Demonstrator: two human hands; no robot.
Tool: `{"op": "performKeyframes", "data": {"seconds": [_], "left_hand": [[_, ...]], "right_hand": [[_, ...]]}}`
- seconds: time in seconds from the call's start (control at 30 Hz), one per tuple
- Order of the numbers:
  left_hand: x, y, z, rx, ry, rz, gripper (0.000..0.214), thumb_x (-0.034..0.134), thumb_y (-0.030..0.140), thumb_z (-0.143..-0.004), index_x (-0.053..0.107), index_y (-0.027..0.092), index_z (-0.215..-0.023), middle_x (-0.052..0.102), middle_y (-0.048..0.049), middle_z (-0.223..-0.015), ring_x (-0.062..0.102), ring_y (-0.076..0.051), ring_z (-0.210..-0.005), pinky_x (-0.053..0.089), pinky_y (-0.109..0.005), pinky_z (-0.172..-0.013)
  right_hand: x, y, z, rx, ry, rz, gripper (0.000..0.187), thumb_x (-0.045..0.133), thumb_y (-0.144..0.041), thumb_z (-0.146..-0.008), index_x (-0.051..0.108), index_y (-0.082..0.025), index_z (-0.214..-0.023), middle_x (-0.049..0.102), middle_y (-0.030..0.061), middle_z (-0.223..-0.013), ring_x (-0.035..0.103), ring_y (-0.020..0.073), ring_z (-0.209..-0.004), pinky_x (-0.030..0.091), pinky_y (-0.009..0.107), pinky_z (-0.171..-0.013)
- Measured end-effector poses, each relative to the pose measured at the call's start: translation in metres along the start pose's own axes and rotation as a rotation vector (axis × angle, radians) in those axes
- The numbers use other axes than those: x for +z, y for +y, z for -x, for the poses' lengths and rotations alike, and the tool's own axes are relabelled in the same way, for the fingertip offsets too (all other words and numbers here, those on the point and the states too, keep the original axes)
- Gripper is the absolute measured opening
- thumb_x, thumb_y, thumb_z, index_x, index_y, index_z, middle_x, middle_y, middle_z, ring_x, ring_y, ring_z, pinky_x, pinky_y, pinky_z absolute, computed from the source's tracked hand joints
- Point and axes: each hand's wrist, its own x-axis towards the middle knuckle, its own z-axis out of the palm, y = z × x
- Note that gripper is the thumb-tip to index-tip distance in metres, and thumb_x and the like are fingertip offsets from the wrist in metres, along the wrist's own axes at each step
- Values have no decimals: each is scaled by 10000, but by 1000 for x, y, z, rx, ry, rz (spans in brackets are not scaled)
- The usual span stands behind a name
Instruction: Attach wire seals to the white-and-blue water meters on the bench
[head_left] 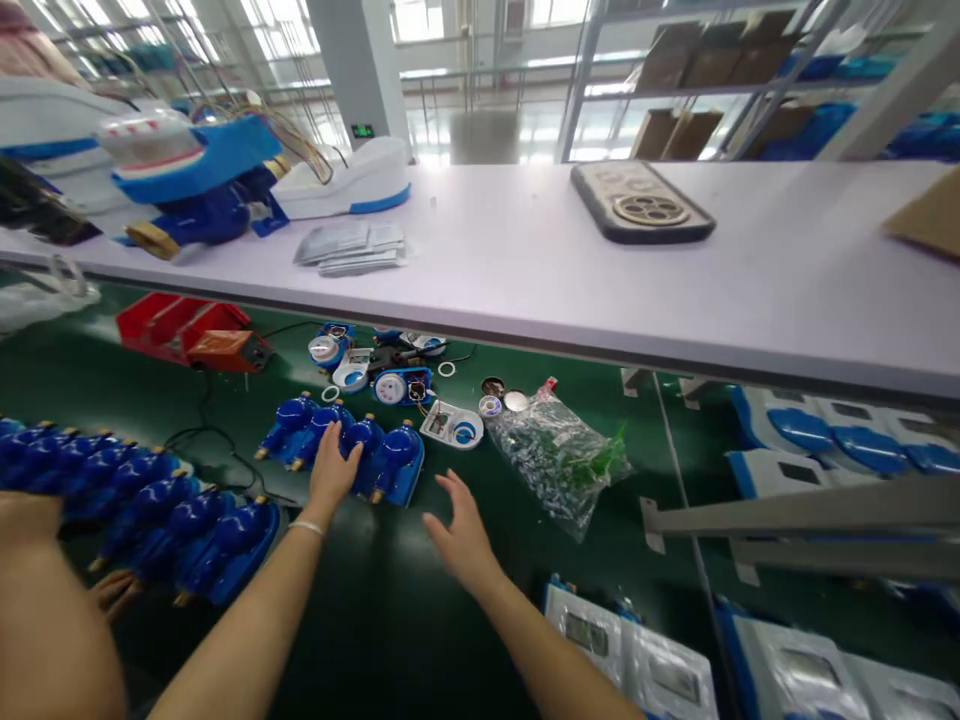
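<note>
My left hand (332, 470) reaches over a short row of blue water meters (397, 455), which lie face down with brass ends showing. Its fingers are stretched out and the thumb stands apart; it seems to rest on one meter, but I cannot tell how firmly it touches. My right hand (463, 535) hovers over the green work surface (405, 600) to the right of that row, fingers spread, holding nothing. Just beyond the row lies an opened white meter cover (452, 425) with a blue ring. A clear plastic bag (551, 455) of small parts lies beyond my right hand.
A longer row of blue meters (157, 500) fills the left, where another person's hand (116, 595) shows. Opened meters (401, 387), a red bin (169, 325) and an orange box (229, 350) stand behind. A white shelf (495, 260) overhangs the back. Wrapped meters (630, 650) lie right.
</note>
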Motion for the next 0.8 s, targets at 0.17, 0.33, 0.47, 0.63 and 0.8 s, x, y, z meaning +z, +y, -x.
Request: {"op": "performKeyframes", "data": {"seconds": [0.17, 0.33, 0.47, 0.63, 0.8], "left_hand": [[13, -28, -36, -63, -213, 12, 710, 557, 489, -776, 362, 134, -1360, 406, -165, -1399, 376, -289, -1288, 297, -413, -1059], [16, -7, 1, -168, -171, -34, 674, 489, 539, -803, 369, 177, -1359, 424, -142, -1386, 414, -310, -1252, 361, -444, -1003], [16, 24, 85, -260, -201, 47, 627, 477, 511, -817, 353, 230, -1364, 411, -91, -1401, 429, -286, -1239, 382, -426, -992], [4, 36, 189, -547, -359, 332, 603, 534, 544, -767, 467, 257, -1293, 450, -78, -1374, 437, -319, -1225, 377, -454, -992], [8, 19, 197, -971, -399, 586, 488, 446, 525, -827, 636, 135, -1051, 584, -151, -1214, 500, -308, -1163, 375, -459, -983]], "right_hand": [[69, 15, -110, 14, -26, 82, 747, 623, -315, -729, 312, -199, -1398, 260, 73, -1478, 157, 261, -1382, 144, 436, -1134], [76, 35, -106, -54, 34, 78, 676, 600, -338, -765, 334, -276, -1383, 343, 11, -1439, 203, 238, -1366, 164, 442, -1134], [52, 53, -16, 4, 66, 61, 646, 571, -379, -807, 309, -308, -1393, 314, -3, -1459, 168, 240, -1381, 164, 458, -1135], [20, 80, 112, 216, 70, -45, 676, 553, -450, -822, 264, -304, -1416, 199, 3, -1510, 147, 245, -1390, 140, 447, -1138], [10, 100, 144, 687, 453, -203, 691, 339, -620, -840, 454, -126, -1310, 408, 129, -1392, 355, 278, -1299, 265, 407, -1089]]}}
